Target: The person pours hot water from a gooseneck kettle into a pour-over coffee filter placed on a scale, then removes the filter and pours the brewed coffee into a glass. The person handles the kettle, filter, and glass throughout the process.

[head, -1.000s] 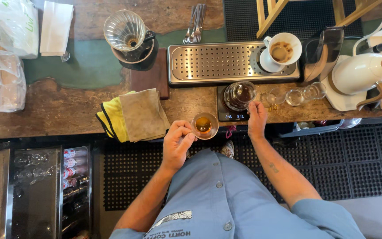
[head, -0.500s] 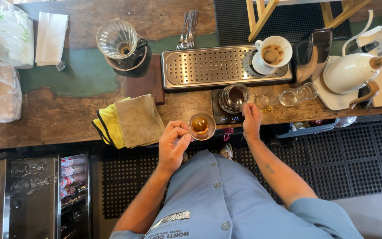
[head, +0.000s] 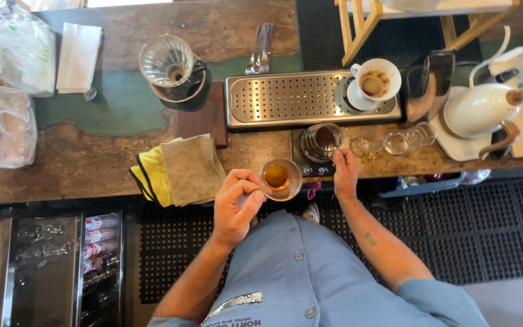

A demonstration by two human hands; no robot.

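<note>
The left hand (head: pixel 235 203) holds a small glass cup (head: pixel 280 178) of amber coffee by its side, fingers curled round it, just off the near edge of the wooden bench (head: pixel 92 169) and over the black floor mat (head: pixel 183 242). The grip looks closed but light, so a tilt could spill the drink onto the blue shirt (head: pixel 310 272) or the mat. The right hand (head: pixel 345 174) rests at the bench edge, fingertips touching the glass server (head: pixel 320 142) that stands on a small scale (head: pixel 313 169); its fingers lie half-curled and clasp nothing fully. A nudge there could slide the server off the scale or knock the row of empty glasses (head: pixel 394 142) just beside it. The folded cloths (head: pixel 180 171) lie near for any spill.
</note>
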